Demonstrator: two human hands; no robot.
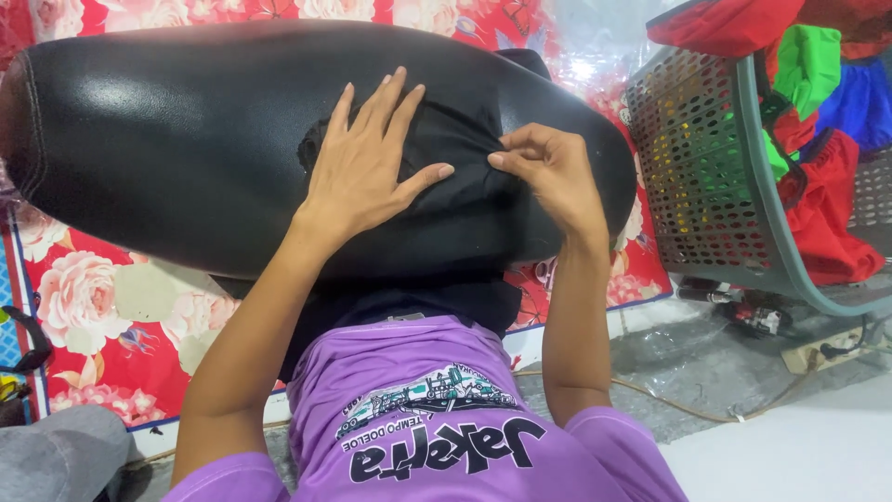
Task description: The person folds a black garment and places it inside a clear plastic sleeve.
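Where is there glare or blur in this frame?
Head view: soft glare on the black seat upper left and on the clear plastic at top; both hands, left and right, look sharp; wide-angle bending curves the basket.

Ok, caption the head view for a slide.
Left hand flat on black cloth over a black seat; right hand pinches it.

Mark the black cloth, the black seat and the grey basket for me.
black cloth (455, 200), head view: bunched folds between the hands.
black seat (167, 121), head view: glossy upper surface, left part.
grey basket (701, 158), head view: perforated side wall.
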